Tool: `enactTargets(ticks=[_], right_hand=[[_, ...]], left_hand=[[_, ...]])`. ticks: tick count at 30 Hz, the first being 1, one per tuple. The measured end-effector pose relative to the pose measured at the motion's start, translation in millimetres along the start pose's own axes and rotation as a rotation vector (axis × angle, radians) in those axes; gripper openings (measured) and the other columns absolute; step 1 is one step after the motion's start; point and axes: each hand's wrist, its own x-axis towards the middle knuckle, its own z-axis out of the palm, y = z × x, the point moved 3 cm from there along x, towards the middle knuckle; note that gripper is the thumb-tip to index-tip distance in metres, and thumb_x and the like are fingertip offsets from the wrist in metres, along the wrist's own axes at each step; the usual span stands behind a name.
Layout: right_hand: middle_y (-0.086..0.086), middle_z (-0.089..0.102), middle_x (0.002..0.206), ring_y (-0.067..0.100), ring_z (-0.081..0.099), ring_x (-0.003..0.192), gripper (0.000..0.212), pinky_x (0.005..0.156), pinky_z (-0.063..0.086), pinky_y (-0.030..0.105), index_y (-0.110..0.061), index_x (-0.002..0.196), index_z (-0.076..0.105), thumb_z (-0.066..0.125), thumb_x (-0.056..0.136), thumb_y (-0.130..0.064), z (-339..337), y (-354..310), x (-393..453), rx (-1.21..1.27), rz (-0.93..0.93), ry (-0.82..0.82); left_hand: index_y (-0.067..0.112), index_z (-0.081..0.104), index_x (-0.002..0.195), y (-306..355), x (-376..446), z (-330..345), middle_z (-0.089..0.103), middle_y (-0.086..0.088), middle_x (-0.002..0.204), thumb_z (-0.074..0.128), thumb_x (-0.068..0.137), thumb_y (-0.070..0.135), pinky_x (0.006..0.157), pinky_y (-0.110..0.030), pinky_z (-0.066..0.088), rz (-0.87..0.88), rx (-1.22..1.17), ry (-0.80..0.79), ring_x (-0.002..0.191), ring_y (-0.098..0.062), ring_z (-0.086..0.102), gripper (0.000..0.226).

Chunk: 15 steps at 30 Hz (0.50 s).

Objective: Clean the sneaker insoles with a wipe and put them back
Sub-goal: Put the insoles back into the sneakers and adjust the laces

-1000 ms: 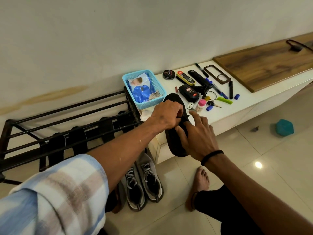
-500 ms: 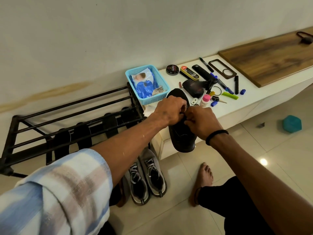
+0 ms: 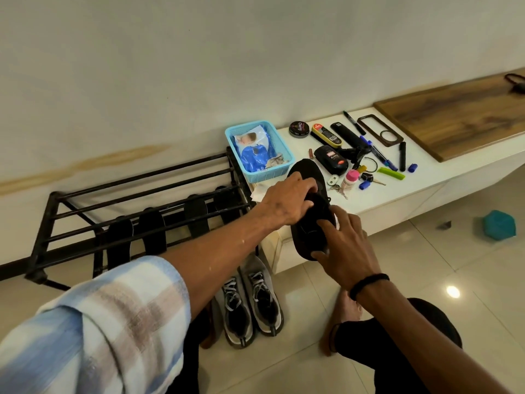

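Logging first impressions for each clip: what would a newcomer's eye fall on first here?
Both hands meet on a black sneaker at the ledge's edge: the left hand grips its top, the right hand touches its heel end. Behind it, small items litter the white ledge beside a blue basket; grey sneakers stand on the floor below.

left: basket (image 3: 279, 169) close | right: bottle (image 3: 351, 180), keys (image 3: 338, 189) | front: floor open

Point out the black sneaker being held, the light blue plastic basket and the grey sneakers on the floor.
Black sneaker (image 3: 308, 173), head view: bare toe end beyond the fingers.
Light blue plastic basket (image 3: 279, 140), head view: right side wall.
Grey sneakers (image 3: 262, 282), head view: laces of the right-hand shoe.
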Motion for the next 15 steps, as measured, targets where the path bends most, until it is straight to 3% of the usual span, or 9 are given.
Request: enactTargets(ticks=[4, 7, 9, 12, 15], right_hand=[[0.012, 0.023, 0.156, 0.036, 0.031, 0.138, 0.076, 0.106, 0.046, 0.047, -0.022, 0.143, 0.044, 0.079, 0.079, -0.044, -0.9, 8.3, 14.8, 0.119, 0.154, -0.103], [0.007, 0.045, 0.136, 0.026, 0.051, 0.115, 0.072, 0.091, 0.054, 0.038, -0.022, 0.135, 0.049, 0.083, 0.075, -0.043, -3.0, 10.5, 29.7, 0.199, 0.154, -0.139], [0.004, 0.052, 0.123, 0.019, 0.054, 0.098, 0.063, 0.081, 0.055, 0.032, -0.021, 0.127, 0.057, 0.085, 0.073, -0.04, -1.8, 11.2, 33.0, 0.223, 0.146, -0.132], [0.003, 0.055, 0.12, 0.017, 0.056, 0.093, 0.057, 0.079, 0.056, 0.033, -0.021, 0.122, 0.061, 0.085, 0.073, -0.037, 4.8, 12.5, 29.5, 0.258, 0.152, -0.082], [0.002, 0.053, 0.124, 0.022, 0.058, 0.1, 0.058, 0.081, 0.056, 0.037, -0.022, 0.126, 0.061, 0.083, 0.075, -0.036, 13.1, 13.8, 24.2, 0.338, 0.154, -0.038]], left_hand=[[0.025, 0.054, 0.134, 3.9, -22.5, -4.0, 0.051, -0.004, 0.125, 0.06, 0.102, 0.028, 0.085, -0.033, 0.054, 0.024, 0.005, -0.011, 0.105, -0.02, 0.059, 0.032], [0.023, 0.061, 0.121, 4.7, -33.3, -0.1, 0.056, -0.001, 0.114, 0.061, 0.101, 0.038, 0.085, -0.035, 0.053, 0.029, 0.015, 0.03, 0.101, -0.018, 0.058, 0.025], [0.024, 0.062, 0.113, 5.4, -32.3, 0.4, 0.057, 0.002, 0.105, 0.066, 0.096, 0.046, 0.084, -0.037, 0.055, -0.027, -0.023, 0.122, 0.094, -0.015, 0.056, 0.028], [0.028, 0.056, 0.121, 12.3, -18.0, 1.5, 0.056, 0.001, 0.112, 0.075, 0.087, 0.052, 0.088, -0.038, 0.052, -0.044, -0.006, 0.193, 0.103, -0.018, 0.054, 0.046], [0.034, 0.037, 0.146, 17.5, 5.9, 8.8, 0.046, -0.007, 0.138, 0.082, 0.078, 0.054, 0.105, -0.05, 0.043, -0.064, 0.158, 0.079, 0.13, -0.028, 0.043, 0.084]])
